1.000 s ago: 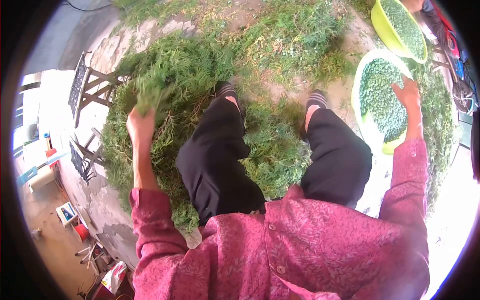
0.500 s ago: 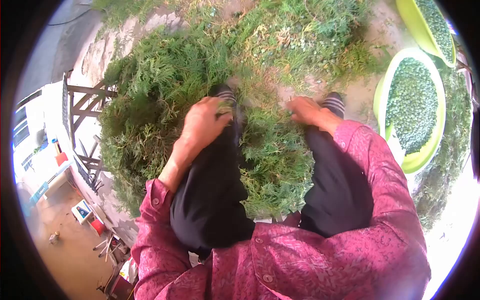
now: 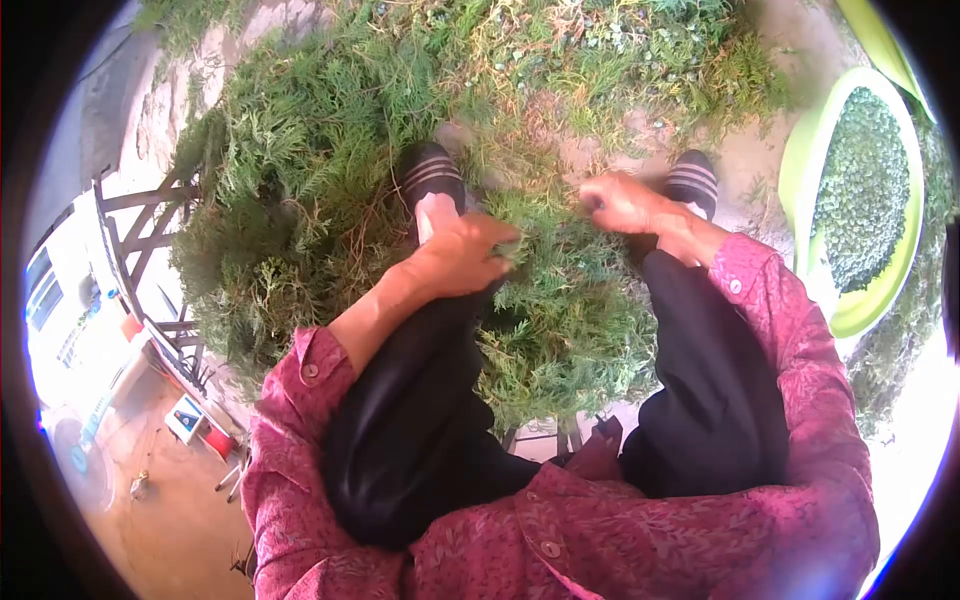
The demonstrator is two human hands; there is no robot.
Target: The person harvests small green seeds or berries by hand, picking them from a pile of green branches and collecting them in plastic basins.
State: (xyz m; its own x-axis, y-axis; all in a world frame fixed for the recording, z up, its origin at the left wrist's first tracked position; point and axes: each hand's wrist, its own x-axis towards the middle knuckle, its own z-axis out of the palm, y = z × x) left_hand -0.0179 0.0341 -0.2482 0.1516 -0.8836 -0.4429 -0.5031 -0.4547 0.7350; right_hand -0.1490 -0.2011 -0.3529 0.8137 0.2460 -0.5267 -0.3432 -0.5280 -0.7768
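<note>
My left hand (image 3: 462, 258) is over my left shin, its fingers curled toward the middle. A small bit of green conifer sprig (image 3: 511, 249) shows at its fingertips, slightly blurred. Across from it, my right hand (image 3: 628, 206) is closed beside my right shoe (image 3: 691, 178), thumb and fingers pressed together. Whatever is in that pinch is hidden. Between my legs lies a pile of cut conifer branches (image 3: 565, 330), with feathery green leaves, below both hands.
A larger heap of conifer branches (image 3: 300, 150) spreads to the left and ahead. At right stands a lime-green tub (image 3: 797, 170) filled with small pale-green cones (image 3: 865, 190), with another green tub (image 3: 885, 40) behind it. A wooden frame (image 3: 150, 225) stands at far left.
My left hand has moved right, toward the middle. My right hand stays near my right shoe, now more closed. The view has shifted, so the tubs sit further right.
</note>
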